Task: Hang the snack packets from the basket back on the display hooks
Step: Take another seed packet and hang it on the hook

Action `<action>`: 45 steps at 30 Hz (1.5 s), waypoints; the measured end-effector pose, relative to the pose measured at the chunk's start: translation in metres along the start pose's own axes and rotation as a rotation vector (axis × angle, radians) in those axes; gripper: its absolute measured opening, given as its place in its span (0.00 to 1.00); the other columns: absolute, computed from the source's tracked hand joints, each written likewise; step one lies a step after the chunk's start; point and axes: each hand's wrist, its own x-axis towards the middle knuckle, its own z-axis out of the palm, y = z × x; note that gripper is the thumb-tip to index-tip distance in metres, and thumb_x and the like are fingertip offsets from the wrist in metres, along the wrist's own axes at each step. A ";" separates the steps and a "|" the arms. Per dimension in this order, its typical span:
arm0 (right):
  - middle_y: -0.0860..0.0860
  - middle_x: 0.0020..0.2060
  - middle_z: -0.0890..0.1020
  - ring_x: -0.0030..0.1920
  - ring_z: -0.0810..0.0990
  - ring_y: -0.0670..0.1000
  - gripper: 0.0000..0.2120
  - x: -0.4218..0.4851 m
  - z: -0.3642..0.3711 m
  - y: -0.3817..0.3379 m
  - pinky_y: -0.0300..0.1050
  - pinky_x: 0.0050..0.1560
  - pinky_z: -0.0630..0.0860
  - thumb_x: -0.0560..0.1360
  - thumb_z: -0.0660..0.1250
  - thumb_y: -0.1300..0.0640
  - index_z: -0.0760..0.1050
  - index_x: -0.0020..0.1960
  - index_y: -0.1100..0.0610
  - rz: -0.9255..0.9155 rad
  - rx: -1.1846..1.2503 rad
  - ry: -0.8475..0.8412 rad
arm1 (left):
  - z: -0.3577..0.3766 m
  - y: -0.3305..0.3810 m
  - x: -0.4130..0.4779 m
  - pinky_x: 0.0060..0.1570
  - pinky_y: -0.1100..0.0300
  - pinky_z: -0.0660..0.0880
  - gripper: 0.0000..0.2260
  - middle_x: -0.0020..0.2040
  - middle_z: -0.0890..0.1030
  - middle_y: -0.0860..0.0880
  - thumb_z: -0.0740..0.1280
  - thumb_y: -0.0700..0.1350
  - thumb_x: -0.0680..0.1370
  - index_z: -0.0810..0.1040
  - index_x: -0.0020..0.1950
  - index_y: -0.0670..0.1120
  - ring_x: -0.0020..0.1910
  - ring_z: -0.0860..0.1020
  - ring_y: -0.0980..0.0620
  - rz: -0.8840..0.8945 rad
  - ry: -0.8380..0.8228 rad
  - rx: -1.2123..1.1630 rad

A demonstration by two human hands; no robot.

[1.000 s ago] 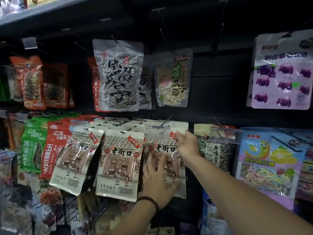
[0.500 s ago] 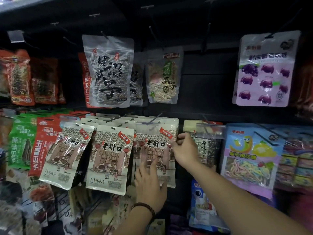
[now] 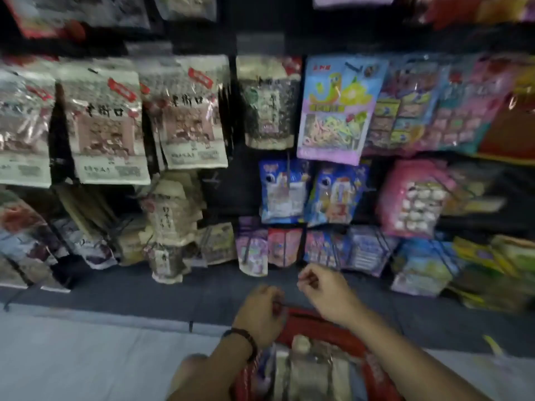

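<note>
A red basket (image 3: 320,324) sits at the bottom centre with several pale snack packets (image 3: 307,370) inside. My left hand (image 3: 260,311), with a dark bracelet on the wrist, hovers over the basket's far rim, fingers loosely curled with nothing visible in them. Just to its right and slightly higher, my right hand (image 3: 327,293) is also loosely curled and holds nothing. Cream packets printed with an old street scene (image 3: 188,111) hang in rows on the display at upper left. The whole view is motion-blurred.
Other packets hang around: a black seed packet (image 3: 267,102), a blue and pink candy packet (image 3: 337,108), blue packets (image 3: 285,191) and a pink packet (image 3: 414,198) lower down. A dark shelf base (image 3: 144,293) meets the grey floor (image 3: 86,357).
Both hands have left the cream packet on the hook and dropped down to the basket. The view has tilted downward, bringing the basket and floor into sight.
</note>
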 end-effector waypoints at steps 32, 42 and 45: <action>0.52 0.67 0.82 0.67 0.80 0.54 0.20 -0.162 0.131 0.225 0.43 0.66 0.75 0.81 0.70 0.51 0.78 0.73 0.49 0.543 0.031 -0.313 | 0.254 -0.030 -0.006 0.55 0.60 0.74 0.22 0.62 0.82 0.43 0.79 0.43 0.74 0.80 0.64 0.37 0.59 0.80 0.44 -0.885 -0.273 -0.517; 0.52 0.60 0.77 0.65 0.75 0.56 0.20 -0.167 0.113 0.194 0.56 0.68 0.72 0.75 0.73 0.38 0.78 0.61 0.48 0.662 0.055 0.311 | 0.214 -0.004 -0.043 0.46 0.52 0.82 0.22 0.54 0.84 0.45 0.71 0.26 0.75 0.76 0.58 0.51 0.51 0.84 0.45 -0.612 0.201 -1.196; 0.56 0.59 0.81 0.61 0.80 0.61 0.43 -0.164 0.112 0.183 0.62 0.64 0.79 0.59 0.77 0.24 0.75 0.60 0.53 0.905 0.426 0.533 | 0.204 0.006 -0.055 0.57 0.39 0.81 0.25 0.59 0.84 0.44 0.71 0.29 0.77 0.73 0.66 0.53 0.56 0.85 0.40 -0.553 0.224 -1.381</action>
